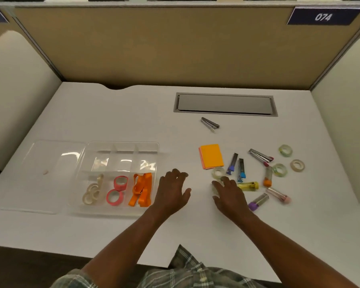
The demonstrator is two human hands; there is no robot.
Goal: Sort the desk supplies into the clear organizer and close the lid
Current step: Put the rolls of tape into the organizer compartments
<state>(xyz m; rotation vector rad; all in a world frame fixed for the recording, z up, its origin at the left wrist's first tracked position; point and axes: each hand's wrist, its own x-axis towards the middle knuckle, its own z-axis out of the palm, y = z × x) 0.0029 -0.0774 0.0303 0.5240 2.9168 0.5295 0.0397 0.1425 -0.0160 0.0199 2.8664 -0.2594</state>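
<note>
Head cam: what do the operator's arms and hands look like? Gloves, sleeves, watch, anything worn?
No gloves, rings or watch visible. The left hand and right hand are bare, and no fabric covers what shows of either forearm. A grey-green and white plaid button shirt shows at the bottom edge, and its short left sleeve ends near the elbow.

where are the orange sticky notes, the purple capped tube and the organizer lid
orange sticky notes (211, 155): head view, centre of top sheet
purple capped tube (258, 201): head view, middle of its body
organizer lid (42, 175): head view, bare flat panel
</note>
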